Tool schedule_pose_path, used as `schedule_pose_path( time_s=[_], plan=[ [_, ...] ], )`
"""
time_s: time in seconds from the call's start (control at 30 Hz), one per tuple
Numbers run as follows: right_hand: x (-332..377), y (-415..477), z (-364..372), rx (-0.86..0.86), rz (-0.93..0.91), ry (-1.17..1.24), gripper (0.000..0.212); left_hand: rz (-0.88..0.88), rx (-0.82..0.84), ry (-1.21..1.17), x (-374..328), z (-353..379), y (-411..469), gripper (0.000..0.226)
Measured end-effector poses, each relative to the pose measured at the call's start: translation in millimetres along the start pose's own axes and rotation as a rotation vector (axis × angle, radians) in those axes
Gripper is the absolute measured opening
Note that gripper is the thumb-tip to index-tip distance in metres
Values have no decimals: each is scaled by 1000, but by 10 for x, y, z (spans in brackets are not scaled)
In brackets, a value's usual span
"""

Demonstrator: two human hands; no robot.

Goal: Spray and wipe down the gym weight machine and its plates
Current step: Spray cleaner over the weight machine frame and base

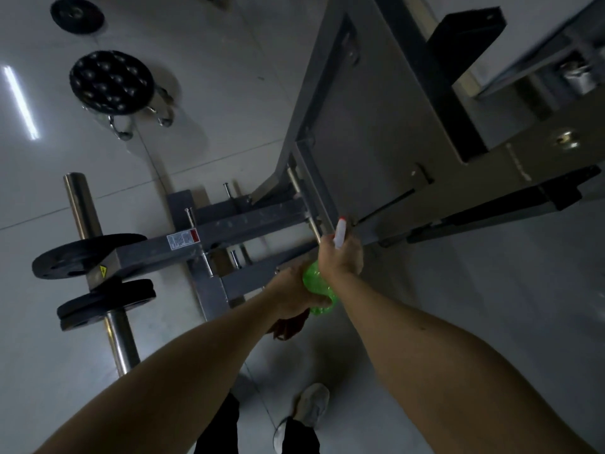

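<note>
Centre frame: my right hand curls its fingers tight around the neck of a green spray bottle, whose white sprayer head is aimed at the grey weight machine. My left hand clamps the bottle's base, with a dark red cloth hanging just beneath the palm. At left, black weight plates sit on the machine's chrome bar. A black padded stool stands on the tiled floor, upper left.

Gym, grey weight machine, black plates, tiled floor
</note>
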State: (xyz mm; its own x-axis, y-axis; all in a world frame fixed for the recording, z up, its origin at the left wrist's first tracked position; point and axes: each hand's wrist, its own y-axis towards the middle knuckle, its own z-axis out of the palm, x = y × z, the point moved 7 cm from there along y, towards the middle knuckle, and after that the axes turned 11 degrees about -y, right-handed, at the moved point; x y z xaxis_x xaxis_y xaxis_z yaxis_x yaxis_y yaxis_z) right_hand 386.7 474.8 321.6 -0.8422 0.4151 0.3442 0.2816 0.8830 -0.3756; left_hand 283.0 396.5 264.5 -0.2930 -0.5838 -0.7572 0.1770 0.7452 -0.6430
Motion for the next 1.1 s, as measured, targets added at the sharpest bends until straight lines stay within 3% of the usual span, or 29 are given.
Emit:
schedule_pose_path(
  time_s=[0.3,0.47,0.6,0.73,0.87,0.97,1.1],
  plan=[
    [85,268,687,54,-24,55,46,-93,-74,13,559,-151,412,78],
    [398,482,889,56,-157,13,25,-76,-145,-36,594,-390,612,79],
    [293,535,1159,117,-138,-39,31,-107,-127,-31,792,-368,652,81],
    [78,338,1505,172,-118,24,13,-182,-90,14,1189,-266,625,91],
    [61,125,1880,263,-214,-92,10,-249,-67,-54,1520,-158,450,90],
    [225,-105,2150,346,-371,-170,11,-251,-127,-62,1729,-186,312,105],
    [273,-257,2189,322,-407,-141,14,-256,-179,-64,1834,-294,200,93]
  ],
)
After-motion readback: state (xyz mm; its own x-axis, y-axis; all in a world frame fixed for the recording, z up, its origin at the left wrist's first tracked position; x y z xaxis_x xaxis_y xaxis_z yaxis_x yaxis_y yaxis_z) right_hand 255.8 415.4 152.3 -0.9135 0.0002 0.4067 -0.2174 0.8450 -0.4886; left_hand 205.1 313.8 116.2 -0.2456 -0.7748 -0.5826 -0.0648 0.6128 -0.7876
